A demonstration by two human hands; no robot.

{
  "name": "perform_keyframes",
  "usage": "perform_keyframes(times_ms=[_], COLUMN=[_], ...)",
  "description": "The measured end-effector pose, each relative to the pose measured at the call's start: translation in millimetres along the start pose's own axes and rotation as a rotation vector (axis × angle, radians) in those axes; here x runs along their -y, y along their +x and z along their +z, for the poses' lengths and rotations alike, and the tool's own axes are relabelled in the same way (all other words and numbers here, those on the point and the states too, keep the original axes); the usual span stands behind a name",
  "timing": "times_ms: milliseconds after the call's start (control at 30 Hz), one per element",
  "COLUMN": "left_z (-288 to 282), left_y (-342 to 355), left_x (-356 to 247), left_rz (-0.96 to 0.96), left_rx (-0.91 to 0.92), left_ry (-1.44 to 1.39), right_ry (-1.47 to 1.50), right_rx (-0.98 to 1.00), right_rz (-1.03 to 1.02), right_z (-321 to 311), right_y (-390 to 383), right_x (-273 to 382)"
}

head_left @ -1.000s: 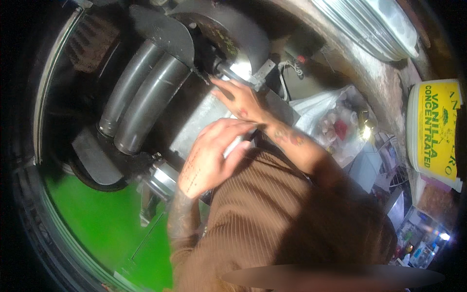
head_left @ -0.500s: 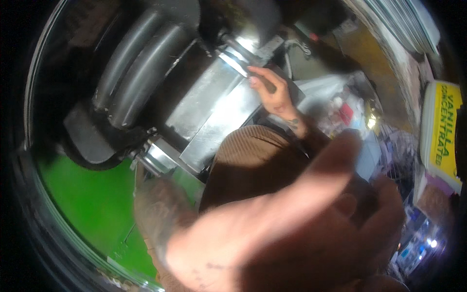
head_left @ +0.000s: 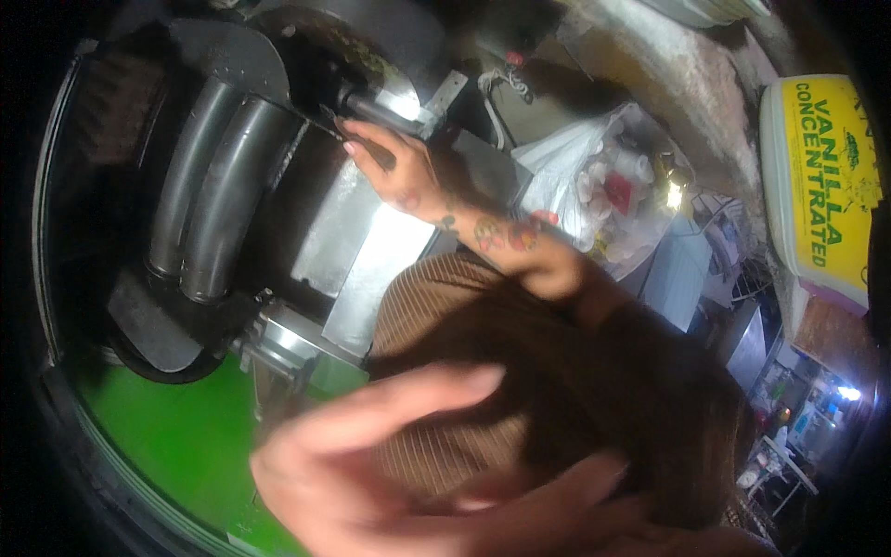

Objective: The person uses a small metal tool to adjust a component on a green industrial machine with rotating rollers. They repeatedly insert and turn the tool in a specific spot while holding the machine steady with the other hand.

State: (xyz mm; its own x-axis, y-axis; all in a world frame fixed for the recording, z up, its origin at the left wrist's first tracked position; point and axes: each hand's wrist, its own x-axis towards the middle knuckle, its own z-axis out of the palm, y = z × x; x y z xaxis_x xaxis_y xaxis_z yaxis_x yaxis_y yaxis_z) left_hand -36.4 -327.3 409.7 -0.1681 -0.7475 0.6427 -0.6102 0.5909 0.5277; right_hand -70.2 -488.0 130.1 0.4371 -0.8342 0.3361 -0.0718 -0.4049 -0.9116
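My right hand (head_left: 394,167) reaches up to a large dark machine (head_left: 232,121), its tattooed forearm coming out of a brown ribbed sleeve (head_left: 445,306). Its fingers rest along a thin dark tool (head_left: 371,148) beside a shiny metal fitting (head_left: 408,102) near the machine's top. My left hand (head_left: 408,464) is raised very close to the camera, large and blurred, with its fingers spread and nothing in it. It covers the lower middle of the view.
Two dark grey tubes (head_left: 213,186) run down the machine's left side above a sloping metal plate (head_left: 371,260). A green surface (head_left: 176,436) lies below. A clear plastic bag of small cups (head_left: 594,195) and a yellow-and-white canister (head_left: 817,176) sit to the right.
My left hand left the machine and rose toward the camera, now blurred in front of it. My right hand stayed at the machine's metal fitting.
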Motion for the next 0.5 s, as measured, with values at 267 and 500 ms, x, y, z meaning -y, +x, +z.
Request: perform_keyframes(times_ms=[267, 500], left_z=[94, 139], left_y=[-99, -130], left_x=[222, 285], left_rz=[-1.494, -1.374], left_rx=[-0.671, -0.638], left_ry=[-0.751, -1.343], right_ry=[0.637, 0.628], right_rx=[0.045, 0.455], right_rz=[0.384, 0.553], right_z=[-13, -35], right_y=[-12, -8], right_x=[26, -3])
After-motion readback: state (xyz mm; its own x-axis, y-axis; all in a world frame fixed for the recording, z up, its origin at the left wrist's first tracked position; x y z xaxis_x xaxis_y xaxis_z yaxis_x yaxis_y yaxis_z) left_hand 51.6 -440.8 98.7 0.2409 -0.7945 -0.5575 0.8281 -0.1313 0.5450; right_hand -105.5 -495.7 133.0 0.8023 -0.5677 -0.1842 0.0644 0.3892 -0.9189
